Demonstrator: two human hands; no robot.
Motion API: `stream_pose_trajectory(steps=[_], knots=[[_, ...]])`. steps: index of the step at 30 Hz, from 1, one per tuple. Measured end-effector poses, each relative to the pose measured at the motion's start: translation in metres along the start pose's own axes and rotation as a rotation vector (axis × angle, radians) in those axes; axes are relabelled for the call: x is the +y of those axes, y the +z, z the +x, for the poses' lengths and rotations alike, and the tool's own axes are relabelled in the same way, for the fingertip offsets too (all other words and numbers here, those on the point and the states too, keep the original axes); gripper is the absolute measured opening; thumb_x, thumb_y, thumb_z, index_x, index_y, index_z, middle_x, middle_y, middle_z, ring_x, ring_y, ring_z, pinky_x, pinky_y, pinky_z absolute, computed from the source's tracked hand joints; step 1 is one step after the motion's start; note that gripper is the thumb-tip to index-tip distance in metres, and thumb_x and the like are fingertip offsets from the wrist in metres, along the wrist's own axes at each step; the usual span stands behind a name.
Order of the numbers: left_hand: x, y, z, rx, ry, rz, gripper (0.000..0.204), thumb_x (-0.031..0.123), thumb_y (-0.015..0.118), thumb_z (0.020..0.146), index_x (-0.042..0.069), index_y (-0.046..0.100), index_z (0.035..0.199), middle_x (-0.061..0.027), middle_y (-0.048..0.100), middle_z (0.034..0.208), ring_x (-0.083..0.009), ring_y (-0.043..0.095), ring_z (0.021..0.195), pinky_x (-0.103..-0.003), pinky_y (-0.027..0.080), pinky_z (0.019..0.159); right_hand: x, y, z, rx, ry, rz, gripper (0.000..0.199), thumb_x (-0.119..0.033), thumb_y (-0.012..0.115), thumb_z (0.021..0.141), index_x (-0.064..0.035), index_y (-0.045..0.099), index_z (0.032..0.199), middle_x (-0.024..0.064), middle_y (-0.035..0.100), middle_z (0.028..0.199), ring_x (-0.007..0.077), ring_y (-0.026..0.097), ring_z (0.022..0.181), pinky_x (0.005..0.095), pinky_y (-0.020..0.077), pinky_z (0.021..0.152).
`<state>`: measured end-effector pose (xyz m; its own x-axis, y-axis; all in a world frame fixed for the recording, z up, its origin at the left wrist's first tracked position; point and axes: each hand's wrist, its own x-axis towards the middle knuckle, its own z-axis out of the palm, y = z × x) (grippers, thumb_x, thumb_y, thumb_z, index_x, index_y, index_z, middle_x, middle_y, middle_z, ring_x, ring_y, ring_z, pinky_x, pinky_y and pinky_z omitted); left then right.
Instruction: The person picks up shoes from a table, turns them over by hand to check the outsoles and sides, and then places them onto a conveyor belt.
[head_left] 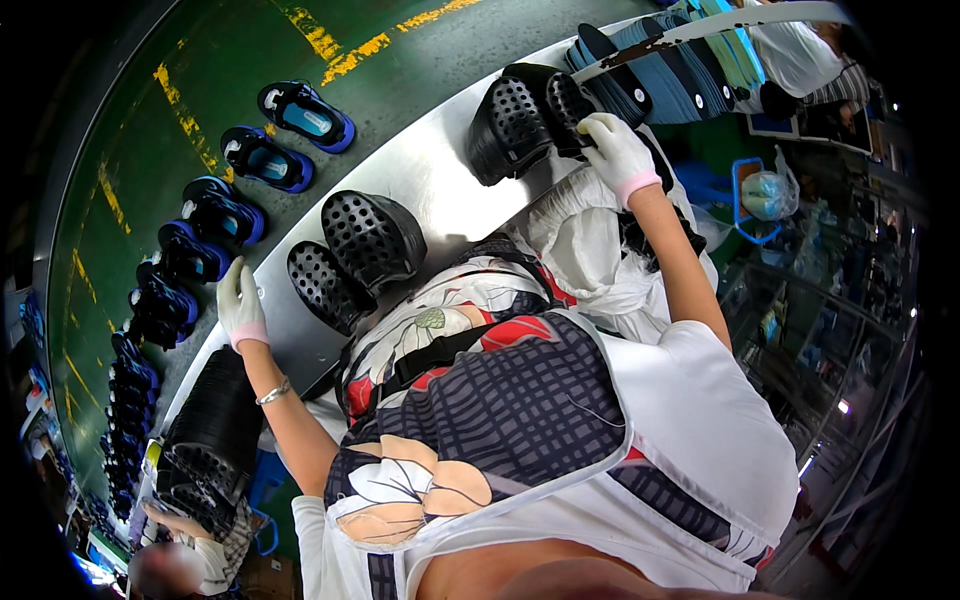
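Observation:
My left hand (240, 304), in a white glove with a pink cuff, reaches over the near edge of the green belt. Its fingers are stretched out and hold nothing, close to a row of black shoes with blue soles. My right hand (619, 158), gloved the same way, has its fingers closed on the side of a black clog (567, 105) with holes in its top. Its mate (510, 125) stands beside it on the metal table (445, 180). Another pair of black clogs, a larger-looking one (370, 238) and one (326, 288) beside it, rests nearer my left hand.
Black-and-blue shoes (268, 160) line the green belt (205, 70). Stacked blue and black insoles (660, 70) lie at the table's far right. Black clogs (212, 440) are packed together at lower left, near another person's hand (175, 522). White cloth (575, 225) lies by my lap.

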<state>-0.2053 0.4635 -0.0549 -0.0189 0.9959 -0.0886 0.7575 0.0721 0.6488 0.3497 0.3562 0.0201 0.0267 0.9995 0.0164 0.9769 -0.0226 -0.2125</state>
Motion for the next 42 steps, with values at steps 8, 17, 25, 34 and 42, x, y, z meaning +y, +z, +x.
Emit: stream_pose_trajectory(steps=[8,17,25,34,42], knots=[[0.003,-0.002,-0.009,-0.024,-0.138,-0.177,0.033,0.022,0.055,0.091,0.002,0.062,0.116,-0.0113,0.063,0.109,-0.0184,0.061,0.094,-0.029,0.046,0.083,-0.023,-0.066,0.009,-0.024,0.152,0.126,0.031,-0.003,0.068,0.072,-0.0036,0.057,0.101,0.0096,0.055,0.103,0.0211,0.061,0.082,0.0303,0.0512,0.075],[0.097,-0.019,0.005,-0.405,-0.138,-1.079,0.059,0.038,0.052,0.093,-0.002,0.041,0.134,-0.0153,0.054,0.125,-0.0218,0.056,0.110,-0.033,0.047,0.089,-0.219,-0.036,0.105,-0.049,-0.544,0.424,0.026,-0.007,0.062,0.073,-0.0075,0.057,0.098,0.0102,0.057,0.100,0.0296,0.056,0.094,0.0373,0.0477,0.080],[0.066,-0.014,-0.007,-0.351,-0.264,-1.733,0.051,0.038,0.057,0.091,0.002,0.048,0.126,-0.0091,0.059,0.116,-0.0176,0.057,0.105,-0.032,0.046,0.092,-0.334,0.016,0.142,-0.359,-0.713,0.543,0.030,-0.022,0.062,0.080,-0.0060,0.057,0.105,0.0130,0.060,0.098,0.0318,0.059,0.090,0.0389,0.0491,0.077],[0.024,-0.009,0.005,0.071,-0.246,-1.490,0.026,0.022,0.059,0.091,0.004,0.053,0.110,-0.0024,0.059,0.099,-0.0125,0.057,0.089,-0.029,0.047,0.080,-0.386,0.061,0.158,-0.536,-0.531,0.270,0.046,-0.044,0.060,0.079,-0.0017,0.057,0.096,0.0188,0.062,0.091,0.0348,0.061,0.088,0.0421,0.0497,0.077],[0.022,-0.013,0.025,0.169,-0.315,-1.610,0.033,0.031,0.058,0.092,0.002,0.054,0.107,-0.0048,0.060,0.101,-0.0131,0.057,0.091,-0.028,0.048,0.074,-0.411,0.078,0.179,-0.699,-0.442,0.327,0.046,-0.044,0.051,0.080,0.0001,0.058,0.087,0.0223,0.063,0.082,0.0379,0.061,0.082,0.0423,0.0492,0.074]])
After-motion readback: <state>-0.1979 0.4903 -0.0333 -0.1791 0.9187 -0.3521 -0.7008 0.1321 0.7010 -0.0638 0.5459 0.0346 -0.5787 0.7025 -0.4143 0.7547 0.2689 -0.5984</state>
